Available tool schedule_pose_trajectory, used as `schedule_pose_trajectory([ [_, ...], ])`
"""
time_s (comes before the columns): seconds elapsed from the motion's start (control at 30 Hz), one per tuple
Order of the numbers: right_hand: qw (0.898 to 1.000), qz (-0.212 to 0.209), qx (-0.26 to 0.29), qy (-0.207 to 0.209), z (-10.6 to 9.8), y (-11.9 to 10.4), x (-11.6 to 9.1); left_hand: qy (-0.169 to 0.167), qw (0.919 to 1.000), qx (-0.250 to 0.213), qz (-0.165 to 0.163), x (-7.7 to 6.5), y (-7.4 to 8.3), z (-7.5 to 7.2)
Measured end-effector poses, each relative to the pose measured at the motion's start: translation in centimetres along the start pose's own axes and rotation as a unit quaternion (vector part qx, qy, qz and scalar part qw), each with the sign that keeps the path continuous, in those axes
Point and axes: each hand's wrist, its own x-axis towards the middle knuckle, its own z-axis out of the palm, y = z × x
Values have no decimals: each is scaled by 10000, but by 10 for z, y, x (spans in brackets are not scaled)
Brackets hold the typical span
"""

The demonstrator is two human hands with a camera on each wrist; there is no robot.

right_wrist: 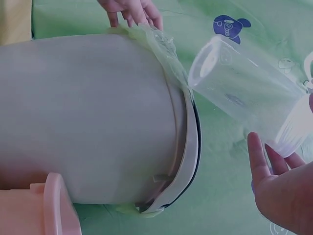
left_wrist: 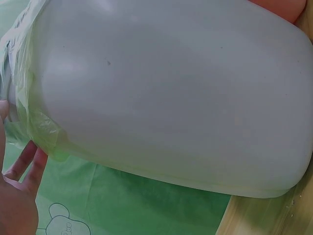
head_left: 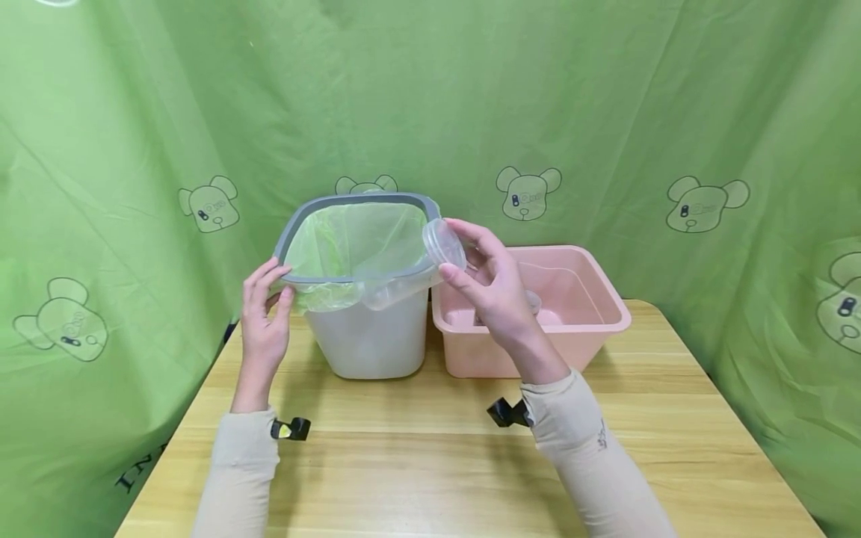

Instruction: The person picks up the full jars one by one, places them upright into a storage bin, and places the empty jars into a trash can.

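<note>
A pale grey trash can (head_left: 370,340) with a darker grey rim (head_left: 366,198) stands on the table, lined with a thin green bag (head_left: 326,235) folded over its edge. My left hand (head_left: 264,317) grips the rim at its near left corner, fingers on top and thumb lower outside, over the bag. In my right hand (head_left: 494,288) is a clear plastic jar (right_wrist: 244,88), held by its ridged round end between thumb and fingers. The jar lies tilted across the can's near right corner, its other end pointing left and down in the head view.
A pink tub (head_left: 608,288) stands right beside the can, with a small clear item (head_left: 533,301) inside, partly hidden by my right hand. The wooden table (head_left: 403,463) reaches toward me. Green curtains (head_left: 430,97) surround it at the back and sides.
</note>
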Motion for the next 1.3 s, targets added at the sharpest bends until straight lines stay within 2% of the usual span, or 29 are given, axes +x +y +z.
schedule_pose_trajectory([
  [0.33, 9997, -48, 93, 241, 5, 1, 13, 24, 10000, -66, 62, 1, 0, 0],
  [0.53, 9988, -122, 186, 442, 8, 10, 24, 29, 10000, -41, -35, 1, 6, 2],
  [0.67, 9986, -6, 149, 501, 11, 19, 30, 55, 10000, -3, -77, 1, 7, 2],
  [0.8, 9982, 150, -52, 573, 13, 28, 35, 57, 9999, 47, -88, 1, 1, 1],
  [1.0, 9965, 273, -571, 548, 17, 37, 38, 69, 9998, 118, -166, 1, -1, 1],
  [1.3, 9871, 66, -1586, 216, 18, 51, 43, -3, 9999, 72, -100, 0, 1, 0],
])
